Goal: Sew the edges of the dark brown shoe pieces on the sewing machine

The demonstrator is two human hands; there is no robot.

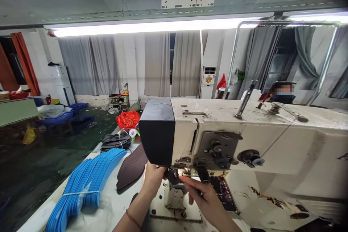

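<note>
A white industrial sewing machine (185, 145) with a black end cover fills the middle and right. Under its head, at the lit needle area, is a small dark piece of material (172, 177), mostly hidden by the head and my fingers. From the left, my left hand (154, 178) grips its edge, fingertips partly covered by the machine. My right hand (202, 193) is closed at the piece's right side, index finger stretched toward the needle area and the other fingers curled. A raised machine bed (175, 199) stands beneath both hands.
Left of my hands lie dark brown curved pieces (132, 168) and a tied stack of blue strips (84, 185). Farther back are a black bundle (116, 141) and a red plastic bag (127, 119). A phone-like screen (223, 192) lies at right. A person (283, 96) sits beyond the machine.
</note>
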